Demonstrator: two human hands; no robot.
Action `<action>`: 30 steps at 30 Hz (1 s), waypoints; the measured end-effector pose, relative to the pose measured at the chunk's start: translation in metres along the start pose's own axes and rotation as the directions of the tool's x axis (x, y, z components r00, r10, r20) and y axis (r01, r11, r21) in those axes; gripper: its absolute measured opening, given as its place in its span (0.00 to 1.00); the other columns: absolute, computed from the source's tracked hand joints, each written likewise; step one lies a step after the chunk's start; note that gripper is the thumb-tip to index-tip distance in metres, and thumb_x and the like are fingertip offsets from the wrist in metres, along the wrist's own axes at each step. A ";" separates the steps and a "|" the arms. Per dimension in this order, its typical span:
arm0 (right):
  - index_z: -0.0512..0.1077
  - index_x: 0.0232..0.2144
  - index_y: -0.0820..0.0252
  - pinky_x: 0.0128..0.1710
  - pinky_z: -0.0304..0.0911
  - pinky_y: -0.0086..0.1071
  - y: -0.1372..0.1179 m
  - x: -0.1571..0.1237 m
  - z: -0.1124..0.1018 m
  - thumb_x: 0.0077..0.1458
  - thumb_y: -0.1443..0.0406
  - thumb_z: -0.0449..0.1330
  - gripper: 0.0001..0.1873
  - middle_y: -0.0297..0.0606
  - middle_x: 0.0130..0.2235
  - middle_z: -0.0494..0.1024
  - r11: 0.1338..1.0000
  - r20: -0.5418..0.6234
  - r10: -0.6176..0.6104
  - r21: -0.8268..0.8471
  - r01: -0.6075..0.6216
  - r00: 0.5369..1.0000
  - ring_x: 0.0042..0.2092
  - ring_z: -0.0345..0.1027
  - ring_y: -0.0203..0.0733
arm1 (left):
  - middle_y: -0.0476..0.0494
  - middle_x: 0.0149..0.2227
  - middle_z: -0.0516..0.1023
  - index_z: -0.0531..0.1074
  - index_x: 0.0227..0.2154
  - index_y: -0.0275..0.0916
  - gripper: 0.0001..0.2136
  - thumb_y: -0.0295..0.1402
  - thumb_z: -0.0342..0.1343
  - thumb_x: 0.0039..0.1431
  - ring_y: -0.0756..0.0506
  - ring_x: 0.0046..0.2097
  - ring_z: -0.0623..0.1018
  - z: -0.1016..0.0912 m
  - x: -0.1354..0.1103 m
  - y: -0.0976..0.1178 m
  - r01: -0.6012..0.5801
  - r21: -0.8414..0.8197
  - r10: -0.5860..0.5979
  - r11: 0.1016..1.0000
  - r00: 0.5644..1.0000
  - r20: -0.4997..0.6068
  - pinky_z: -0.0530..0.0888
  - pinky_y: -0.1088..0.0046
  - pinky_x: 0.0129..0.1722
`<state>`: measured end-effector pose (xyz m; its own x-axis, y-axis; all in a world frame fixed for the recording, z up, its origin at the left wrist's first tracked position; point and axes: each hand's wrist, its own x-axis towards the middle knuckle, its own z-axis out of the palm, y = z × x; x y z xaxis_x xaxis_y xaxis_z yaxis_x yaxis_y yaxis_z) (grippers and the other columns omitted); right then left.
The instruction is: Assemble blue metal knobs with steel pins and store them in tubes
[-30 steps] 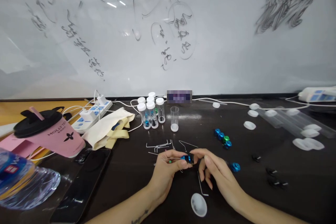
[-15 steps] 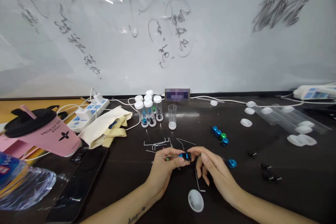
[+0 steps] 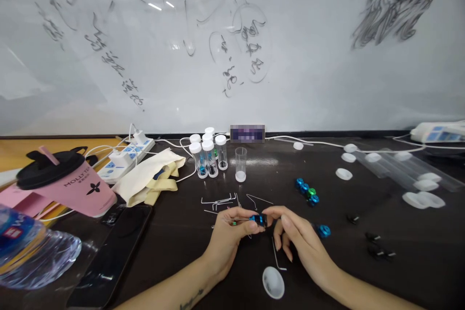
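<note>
My left hand [image 3: 232,232] pinches a small blue-and-black cylindrical metal part [image 3: 258,220] between thumb and fingers. Thin metal rods run back from it under those fingers. My right hand [image 3: 296,235] meets the part's right end with its fingertips, its other fingers curled below. An L-shaped hex key [image 3: 278,254] lies under the right hand. Below it rests a round white cap [image 3: 273,282] with something dark inside. Several bent metal wires and keys [image 3: 220,200] lie beyond my left hand. A blue metal piece [image 3: 324,231] sits beside my right hand.
Capped clear tubes [image 3: 209,160] and an uncapped tube [image 3: 240,164] stand at the back. Blue and green pieces [image 3: 307,191], black parts [image 3: 378,247] and white caps [image 3: 423,198] lie to the right. A pink cup [image 3: 83,189], phone [image 3: 111,256] and bottle [image 3: 43,252] occupy the left.
The whole view has shifted slightly, so things appear a little lower and further right. Both hands keep nearly the same pose around the blue-and-black part.
</note>
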<state>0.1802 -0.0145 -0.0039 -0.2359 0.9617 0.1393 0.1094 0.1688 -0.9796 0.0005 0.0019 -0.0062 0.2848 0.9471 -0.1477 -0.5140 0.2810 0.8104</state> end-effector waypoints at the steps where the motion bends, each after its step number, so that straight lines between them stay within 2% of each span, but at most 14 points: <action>1: 0.69 0.48 0.63 0.16 0.58 0.23 0.000 0.000 0.000 0.66 0.54 0.47 0.21 0.33 0.26 0.69 1.000 0.002 0.001 -0.005 -0.001 1.000 0.20 0.60 0.31 | 0.43 0.27 0.83 0.80 0.29 0.34 0.09 0.25 0.70 0.42 0.50 0.30 0.80 0.000 0.000 0.000 -0.001 0.004 0.001 1.000 1.000 0.001 0.73 0.76 0.37; 4: 0.70 0.47 0.63 0.16 0.58 0.24 0.001 -0.001 -0.001 0.66 0.54 0.46 0.21 0.32 0.24 0.69 1.000 0.010 0.006 -0.014 -0.006 1.000 0.20 0.59 0.31 | 0.43 0.27 0.83 0.80 0.29 0.34 0.09 0.25 0.70 0.42 0.50 0.30 0.80 0.001 0.000 0.001 -0.004 0.006 0.004 1.000 1.000 -0.005 0.73 0.76 0.37; 9: 0.69 0.49 0.61 0.16 0.58 0.23 -0.001 -0.002 -0.001 0.66 0.54 0.47 0.21 0.35 0.30 0.70 1.000 0.004 -0.003 0.000 0.003 1.000 0.22 0.63 0.31 | 0.44 0.27 0.83 0.80 0.29 0.34 0.09 0.26 0.70 0.41 0.50 0.30 0.80 0.001 0.001 0.001 0.003 -0.001 -0.003 1.000 1.000 -0.006 0.73 0.76 0.38; 14: 0.69 0.48 0.61 0.16 0.58 0.24 0.000 -0.002 -0.001 0.66 0.54 0.46 0.21 0.35 0.30 0.71 1.000 0.012 0.004 -0.011 -0.004 1.000 0.21 0.61 0.31 | 0.43 0.28 0.83 0.80 0.29 0.34 0.10 0.26 0.71 0.41 0.49 0.30 0.80 0.000 -0.001 0.001 0.005 -0.002 -0.005 1.000 1.000 -0.013 0.73 0.75 0.38; 17: 0.69 0.49 0.60 0.16 0.59 0.24 0.001 -0.002 -0.001 0.66 0.54 0.47 0.20 0.37 0.32 0.71 1.000 0.004 0.003 0.007 -0.003 1.000 0.23 0.64 0.32 | 0.43 0.28 0.83 0.80 0.29 0.34 0.10 0.26 0.71 0.41 0.49 0.30 0.80 0.001 -0.001 0.001 0.015 -0.009 -0.015 1.000 1.000 -0.022 0.73 0.75 0.38; 21: 0.70 0.48 0.62 0.16 0.58 0.24 0.000 -0.002 -0.001 0.67 0.54 0.46 0.21 0.34 0.26 0.70 1.000 0.014 0.006 -0.012 -0.006 1.000 0.21 0.61 0.31 | 0.43 0.28 0.83 0.80 0.30 0.33 0.10 0.26 0.70 0.41 0.49 0.30 0.80 0.002 -0.002 0.002 0.006 -0.009 -0.006 1.000 1.000 -0.015 0.73 0.75 0.39; 27: 0.69 0.49 0.62 0.15 0.58 0.23 -0.002 -0.001 0.000 0.66 0.53 0.47 0.22 0.37 0.30 0.71 1.000 -0.002 0.001 0.006 -0.001 1.000 0.22 0.63 0.31 | 0.43 0.28 0.83 0.80 0.29 0.34 0.10 0.26 0.70 0.41 0.49 0.30 0.80 0.002 -0.002 0.002 0.006 -0.006 -0.006 1.000 1.000 -0.020 0.73 0.75 0.39; 30: 0.70 0.47 0.62 0.16 0.58 0.24 -0.001 -0.001 -0.001 0.66 0.53 0.47 0.22 0.35 0.28 0.70 1.000 0.002 0.008 0.000 -0.008 1.000 0.21 0.61 0.31 | 0.42 0.28 0.83 0.80 0.29 0.33 0.09 0.25 0.70 0.42 0.49 0.31 0.80 0.001 -0.002 0.001 0.004 -0.004 -0.004 1.000 1.000 -0.017 0.73 0.74 0.39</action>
<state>0.1809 -0.0160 -0.0027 -0.2366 0.9627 0.1310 0.1116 0.1609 -0.9806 0.0003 -0.0001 -0.0043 0.2728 0.9485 -0.1607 -0.5161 0.2853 0.8076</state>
